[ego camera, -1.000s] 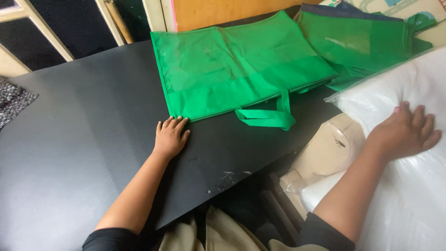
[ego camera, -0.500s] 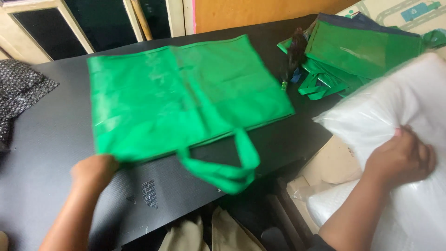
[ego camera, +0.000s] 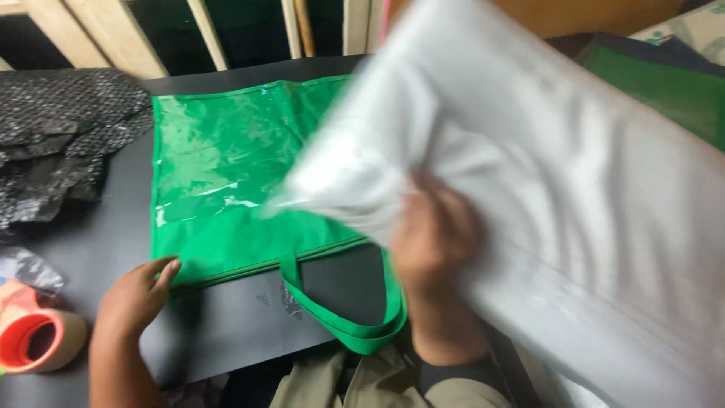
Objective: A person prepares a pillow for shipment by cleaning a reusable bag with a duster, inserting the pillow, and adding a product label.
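Nearest us, our left hand (ego camera: pixel 136 298) lies on the table (ego camera: pixel 219 332) with fingers loosely open, fingertips touching the green bag's (ego camera: pixel 219 181) near left corner but gripping nothing. Right of the bag's handle (ego camera: pixel 347 329), our right hand (ego camera: pixel 434 238) has its grip closed on a white pillow (ego camera: pixel 544 166), lifted over the bag's right side. Beyond the bag's left edge lies black wrap (ego camera: pixel 60 136).

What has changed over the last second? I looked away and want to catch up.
The right hand has gripped the white plastic-wrapped pillow and swung it from the right side up over the green bag. The left hand slid that bag left and toward the person along the black table and now rests at its near left corner. The bag still lies flat, handles toward the person.
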